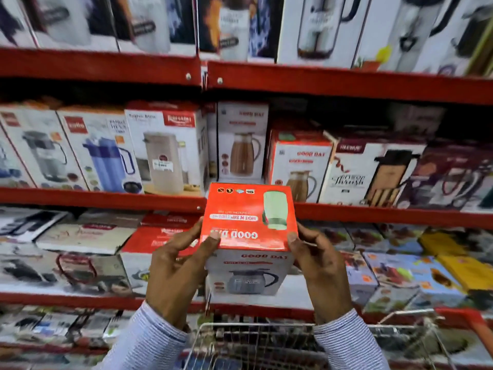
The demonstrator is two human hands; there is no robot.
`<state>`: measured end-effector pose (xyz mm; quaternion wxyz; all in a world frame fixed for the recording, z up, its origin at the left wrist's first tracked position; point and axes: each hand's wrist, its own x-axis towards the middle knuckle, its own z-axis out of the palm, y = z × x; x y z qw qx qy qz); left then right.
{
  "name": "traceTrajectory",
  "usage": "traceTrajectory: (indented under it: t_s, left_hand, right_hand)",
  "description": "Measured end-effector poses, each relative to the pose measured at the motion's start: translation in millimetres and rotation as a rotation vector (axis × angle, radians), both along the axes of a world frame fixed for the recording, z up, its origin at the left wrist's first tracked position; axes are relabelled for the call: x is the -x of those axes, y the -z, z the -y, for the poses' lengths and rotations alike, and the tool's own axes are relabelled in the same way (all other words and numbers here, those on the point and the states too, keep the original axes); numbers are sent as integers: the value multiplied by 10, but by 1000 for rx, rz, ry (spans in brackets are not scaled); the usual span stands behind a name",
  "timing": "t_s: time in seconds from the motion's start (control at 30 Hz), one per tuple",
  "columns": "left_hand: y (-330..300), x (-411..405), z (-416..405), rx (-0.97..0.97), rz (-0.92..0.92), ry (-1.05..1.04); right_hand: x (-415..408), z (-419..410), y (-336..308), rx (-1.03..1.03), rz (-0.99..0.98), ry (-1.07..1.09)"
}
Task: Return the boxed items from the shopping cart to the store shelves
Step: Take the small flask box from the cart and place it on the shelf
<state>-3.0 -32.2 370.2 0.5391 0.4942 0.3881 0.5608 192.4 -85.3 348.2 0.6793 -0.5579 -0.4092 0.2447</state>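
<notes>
I hold a red and white jug box [249, 231] up in front of the shelves, its red top tilted toward me and a jug pictured on its white front. My left hand [177, 265] grips its left side, thumb on the red top. My right hand [321, 265] grips its right side the same way. The box is level with the red edge of the middle shelf [106, 198]. Below my wrists is the wire shopping cart [256, 340]; its contents are blurred.
Red metal shelves fill the view. The middle shelf holds upright flask and jug boxes, among them a similar red and white box [300, 166]. Flat boxes are stacked on the lower shelf [85, 236]. Tall boxes line the top shelf [314, 28].
</notes>
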Motion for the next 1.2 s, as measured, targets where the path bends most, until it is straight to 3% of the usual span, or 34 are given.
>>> traceTrajectory:
  t_s: [0.33, 0.5, 0.93, 1.2]
  left_hand:
    - [-570, 38, -235, -347, 106, -76]
    - [-728, -54, -439, -431, 173, -50]
    - [-637, -169, -1265, -325, 99, -2]
    - [-760, -260, -1592, -358, -132, -29]
  right_hand:
    - [30, -196, -895, -254, 80, -76]
    - [-23, -450, -1090, -335, 155, -37]
    - [-221, -1137, -996, -159, 177, -54]
    - [-303, -1512, -1047, -66, 256, -22]
